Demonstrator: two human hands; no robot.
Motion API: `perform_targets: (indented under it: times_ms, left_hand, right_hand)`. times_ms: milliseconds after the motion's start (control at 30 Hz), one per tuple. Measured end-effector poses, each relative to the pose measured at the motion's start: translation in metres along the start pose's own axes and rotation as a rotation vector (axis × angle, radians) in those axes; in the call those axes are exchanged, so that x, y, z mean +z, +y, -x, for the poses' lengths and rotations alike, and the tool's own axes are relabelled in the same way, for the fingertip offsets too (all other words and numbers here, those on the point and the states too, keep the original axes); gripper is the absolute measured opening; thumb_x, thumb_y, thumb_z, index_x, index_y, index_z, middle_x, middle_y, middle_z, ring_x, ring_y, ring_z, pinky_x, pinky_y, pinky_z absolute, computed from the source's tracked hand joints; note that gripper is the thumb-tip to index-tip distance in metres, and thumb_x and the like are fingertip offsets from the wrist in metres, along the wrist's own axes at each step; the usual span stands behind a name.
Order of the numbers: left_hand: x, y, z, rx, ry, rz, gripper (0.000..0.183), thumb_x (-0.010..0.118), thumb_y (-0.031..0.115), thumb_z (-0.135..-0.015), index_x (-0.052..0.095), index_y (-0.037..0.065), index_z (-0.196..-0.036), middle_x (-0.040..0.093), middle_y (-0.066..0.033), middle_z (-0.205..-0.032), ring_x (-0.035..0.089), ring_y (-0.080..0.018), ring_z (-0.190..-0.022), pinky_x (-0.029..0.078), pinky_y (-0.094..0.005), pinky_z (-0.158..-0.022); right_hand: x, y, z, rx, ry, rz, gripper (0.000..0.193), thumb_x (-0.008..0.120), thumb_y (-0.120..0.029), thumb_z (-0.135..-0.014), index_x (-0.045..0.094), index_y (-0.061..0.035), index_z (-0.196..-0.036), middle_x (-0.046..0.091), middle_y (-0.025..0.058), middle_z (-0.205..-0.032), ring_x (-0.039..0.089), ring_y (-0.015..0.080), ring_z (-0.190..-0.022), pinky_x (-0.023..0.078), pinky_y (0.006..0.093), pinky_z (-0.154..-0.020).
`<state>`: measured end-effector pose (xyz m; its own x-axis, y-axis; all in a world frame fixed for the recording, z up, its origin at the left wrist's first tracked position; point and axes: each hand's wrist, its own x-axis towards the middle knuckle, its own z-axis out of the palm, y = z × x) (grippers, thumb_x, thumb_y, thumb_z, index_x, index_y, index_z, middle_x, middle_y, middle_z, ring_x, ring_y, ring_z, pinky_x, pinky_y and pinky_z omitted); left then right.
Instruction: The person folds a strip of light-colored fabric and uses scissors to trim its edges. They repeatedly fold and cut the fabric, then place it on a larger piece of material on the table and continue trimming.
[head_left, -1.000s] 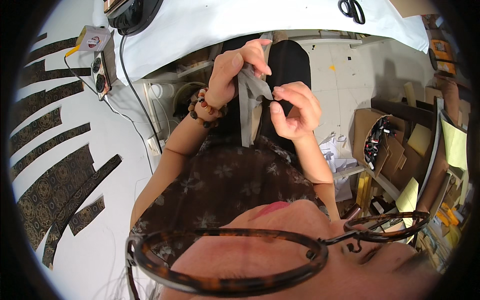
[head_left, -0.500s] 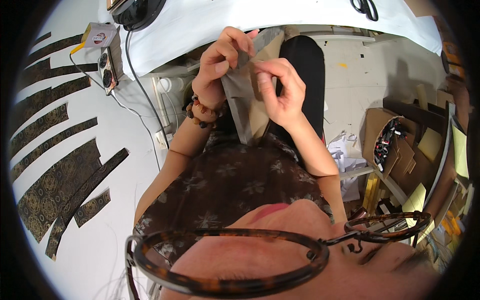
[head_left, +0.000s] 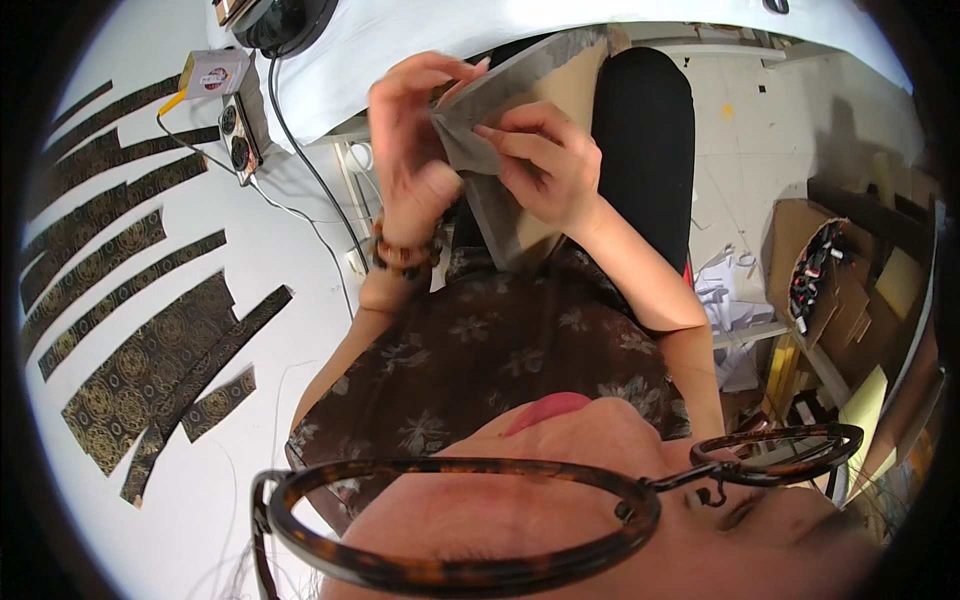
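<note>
A tan flat panel (head_left: 590,85) with grey sheet material (head_left: 500,220) along its edges rests on my lap, tilted. My right hand (head_left: 550,165) is closed over the panel, pinching a folded grey flap between thumb and fingers. To the left, my left hand (head_left: 412,150), slightly smeared by motion, has its fingers stretched and its thumb apart. Its fingertips come near the panel's upper left edge, and part of the fingers lies behind the grey flap. A beaded bracelet (head_left: 405,250) circles the left wrist.
On the white table at left lie several dark patterned fabric strips (head_left: 150,370). A black cable (head_left: 290,150) runs down beside a small box (head_left: 215,75) and a power strip (head_left: 237,140). At right stand a cardboard box (head_left: 800,250) of small items and white paper scraps (head_left: 725,300).
My left hand has opened from its curled hold and shifted slightly left. The right hand stays pinched on the grey flap, now lifted more clearly. The view has shifted.
</note>
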<state>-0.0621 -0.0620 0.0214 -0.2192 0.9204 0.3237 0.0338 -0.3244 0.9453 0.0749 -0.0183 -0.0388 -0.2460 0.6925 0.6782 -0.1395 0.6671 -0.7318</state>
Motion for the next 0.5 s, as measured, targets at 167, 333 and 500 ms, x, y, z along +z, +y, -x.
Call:
perform_targets:
  times_ms: [167,333,500]
  left_hand:
    - [0.000,0.030,0.023,0.078,-0.113,-0.561,0.065,0.072,-0.003,-0.078,0.044,0.006,-0.135,0.029,-0.0169,-0.150,0.047,-0.0335,-0.138,0.050,-0.0431,-0.103]
    - [0.001,0.027,0.031,0.098,-0.003,-0.457,0.045,0.067,-0.008,-0.082,0.052,0.001,-0.123,0.038,-0.0187,-0.143,0.051,-0.0356,-0.137,0.056,-0.0354,-0.092]
    - [0.005,0.027,0.031,0.143,0.021,-0.429,0.036,0.064,-0.009,-0.084,0.054,0.000,-0.117,0.044,-0.0186,-0.137,0.052,-0.0354,-0.136,0.059,-0.0337,-0.091]
  right_hand:
    - [0.008,-0.002,0.003,0.023,0.058,-0.089,0.028,0.078,0.007,-0.074,0.072,-0.0066,-0.097,0.065,0.0065,-0.092,0.066,0.0223,-0.077,0.055,0.0316,-0.065]
    - [0.005,-0.005,0.000,0.124,0.021,-0.190,0.042,0.073,0.008,-0.078,0.069,-0.0049,-0.118,0.064,0.0066,-0.094,0.066,0.0233,-0.076,0.054,0.0309,-0.064]
    - [0.001,0.000,-0.003,-0.112,-0.099,0.045,0.056,0.066,0.008,-0.080,0.064,-0.0029,-0.134,0.061,0.0074,-0.096,0.064,0.0243,-0.076,0.054,0.0315,-0.065]
